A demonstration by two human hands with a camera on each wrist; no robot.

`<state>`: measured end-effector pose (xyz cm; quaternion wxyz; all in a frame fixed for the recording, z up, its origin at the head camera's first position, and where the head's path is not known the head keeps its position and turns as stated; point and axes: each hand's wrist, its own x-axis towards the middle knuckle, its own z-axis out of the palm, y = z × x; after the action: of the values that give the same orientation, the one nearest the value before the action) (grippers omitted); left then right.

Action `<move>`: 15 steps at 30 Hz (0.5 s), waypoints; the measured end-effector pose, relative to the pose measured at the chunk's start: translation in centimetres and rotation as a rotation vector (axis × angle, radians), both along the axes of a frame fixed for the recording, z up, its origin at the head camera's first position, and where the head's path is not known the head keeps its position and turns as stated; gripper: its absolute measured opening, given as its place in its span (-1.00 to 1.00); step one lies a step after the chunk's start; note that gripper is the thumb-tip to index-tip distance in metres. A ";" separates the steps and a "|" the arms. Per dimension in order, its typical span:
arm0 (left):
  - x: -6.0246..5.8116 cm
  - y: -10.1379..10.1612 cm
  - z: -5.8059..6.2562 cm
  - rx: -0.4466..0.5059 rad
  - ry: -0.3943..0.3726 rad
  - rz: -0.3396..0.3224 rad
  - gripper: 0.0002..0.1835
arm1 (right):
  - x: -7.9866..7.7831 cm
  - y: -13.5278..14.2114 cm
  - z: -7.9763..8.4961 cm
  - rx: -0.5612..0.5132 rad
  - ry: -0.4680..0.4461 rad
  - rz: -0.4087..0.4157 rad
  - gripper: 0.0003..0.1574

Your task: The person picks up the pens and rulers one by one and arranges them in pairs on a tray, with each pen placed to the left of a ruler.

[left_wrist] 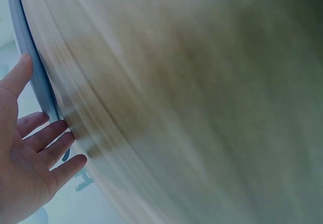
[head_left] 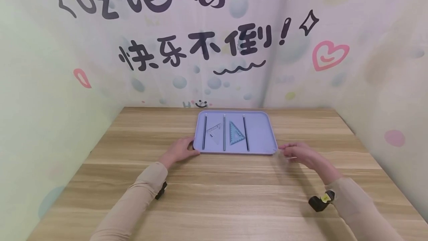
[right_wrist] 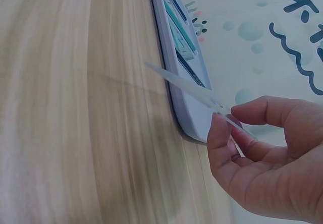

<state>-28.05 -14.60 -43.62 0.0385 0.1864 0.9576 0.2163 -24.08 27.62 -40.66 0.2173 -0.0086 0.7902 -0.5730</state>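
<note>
A lilac tray lies at the far middle of the table, with three dark pencils, a clear set square and a blue set square in it. My left hand touches the tray's near left corner, its thumb at the front edge; in the left wrist view its fingers are fairly straight beside the rim. By the near right corner, my right hand pinches a thin clear set square between thumb and fingers. It is seen almost edge-on in the right wrist view and blurred in the head view.
The wood-grain table stretches in front of the tray. Behind it rises a wall covering with dark writing. A black wrist camera is strapped to the right forearm, another to the left.
</note>
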 end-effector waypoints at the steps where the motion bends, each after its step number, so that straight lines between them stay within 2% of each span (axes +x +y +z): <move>1: 0.0 0.0 0.0 0.001 -0.001 0.003 -0.31 | -0.2 -0.1 0.0 -0.009 -0.003 -0.009 -0.48; 9: 0.0 0.0 0.0 0.002 -0.002 0.012 -0.32 | -1.7 -1.0 0.1 -0.072 -0.006 -0.033 -0.51; 15: 0.0 0.0 0.1 0.003 -0.009 0.012 -0.31 | -2.6 -1.7 0.3 -0.074 0.004 -0.051 -0.52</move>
<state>-28.04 -14.64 -43.57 0.0414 0.1799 0.9582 0.2187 -26.71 25.96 -40.36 0.2005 0.0025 0.7688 -0.6072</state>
